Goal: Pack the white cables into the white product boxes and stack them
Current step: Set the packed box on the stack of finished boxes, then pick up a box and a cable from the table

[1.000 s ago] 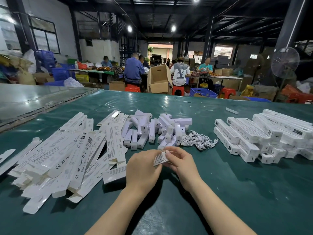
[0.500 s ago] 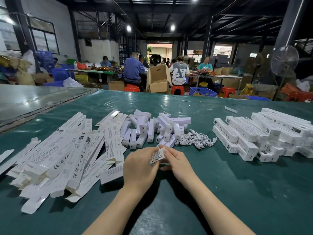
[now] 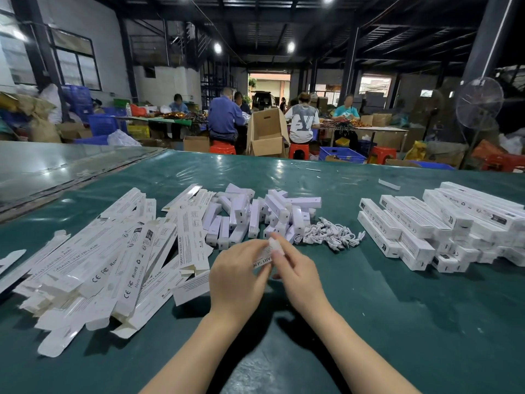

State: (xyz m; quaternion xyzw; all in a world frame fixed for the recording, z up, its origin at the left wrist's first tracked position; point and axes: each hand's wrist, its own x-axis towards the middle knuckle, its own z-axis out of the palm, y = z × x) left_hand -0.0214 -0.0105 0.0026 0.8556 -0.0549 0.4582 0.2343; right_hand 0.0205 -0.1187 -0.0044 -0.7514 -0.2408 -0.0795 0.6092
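My left hand grips a white product box seen end-on, its printed side facing me. My right hand holds the same box at its far end, the fingertips blurred over the top flap. Most of the box is hidden between the hands. A small heap of coiled white cables lies just beyond my right hand. A loose pile of flat, unfolded white boxes spreads to the left. Closed boxes are stacked in rows on the right.
A cluster of small white oblong items lies behind my hands. The green table cover stretches to the far edge. Beyond it are an open cardboard carton, seated people, red stools and a standing fan.
Both hands have lifted the box slightly and turned it. My right fingers have moved up over the box's far end and are now blurred.
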